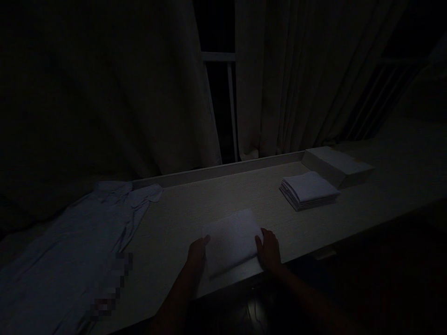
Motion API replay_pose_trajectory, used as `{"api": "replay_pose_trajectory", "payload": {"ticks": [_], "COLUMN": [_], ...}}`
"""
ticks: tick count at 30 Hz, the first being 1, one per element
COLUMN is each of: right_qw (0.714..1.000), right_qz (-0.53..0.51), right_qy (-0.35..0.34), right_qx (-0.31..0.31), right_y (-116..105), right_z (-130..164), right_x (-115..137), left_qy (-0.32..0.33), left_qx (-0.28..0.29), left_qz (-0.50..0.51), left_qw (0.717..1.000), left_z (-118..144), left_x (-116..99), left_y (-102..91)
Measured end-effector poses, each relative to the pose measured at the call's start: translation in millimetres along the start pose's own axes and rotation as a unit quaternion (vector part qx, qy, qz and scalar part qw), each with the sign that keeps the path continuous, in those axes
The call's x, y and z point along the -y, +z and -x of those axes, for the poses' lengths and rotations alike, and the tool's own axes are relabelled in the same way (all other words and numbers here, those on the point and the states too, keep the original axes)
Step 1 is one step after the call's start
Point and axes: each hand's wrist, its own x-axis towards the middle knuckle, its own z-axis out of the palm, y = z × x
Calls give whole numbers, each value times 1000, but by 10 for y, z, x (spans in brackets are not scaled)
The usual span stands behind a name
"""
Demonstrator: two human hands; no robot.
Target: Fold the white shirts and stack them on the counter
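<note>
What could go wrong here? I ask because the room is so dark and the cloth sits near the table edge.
1. The folded cloth held between the left hand and right hand lies close to the near edge of the table; it might slide off.
2. In this dim light, a skewed fold could go unnoticed.

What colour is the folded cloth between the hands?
White, plain, though dim light tints the folded cloth bluish; head view.

Both forearms bare, no sleeves, hands (233,253) ungloved.

white folded cloth (231,242), pale blue shirt (70,251) — beige curtains (279,93)
</note>
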Motion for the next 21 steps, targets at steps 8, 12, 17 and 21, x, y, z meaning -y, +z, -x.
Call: {"api": "replay_pose_trajectory", "payload": {"ticks": [8, 12, 17, 21], "right_qw": [999, 999, 999, 999], "right_qz": [-34, -36, -33, -8], "right_qy": [-11, -12, -30, -43], "right_qx": [3, 3, -3, -9], "right_y": [-76, -70, -39, 9], "right_z": [22, 20, 26, 34], "right_x": [26, 18, -32, -49], "left_qy": [2, 40, 84, 82], "left_qx": [-34, -49, -53, -80], "left_qz": [-64, -103, -146, -183], "left_qw": [997, 993, 984, 976], "left_z": [-272, -379, -453, -550], "left_x": [98, 166, 199, 193], "left_y": [49, 46, 5, 0]}}
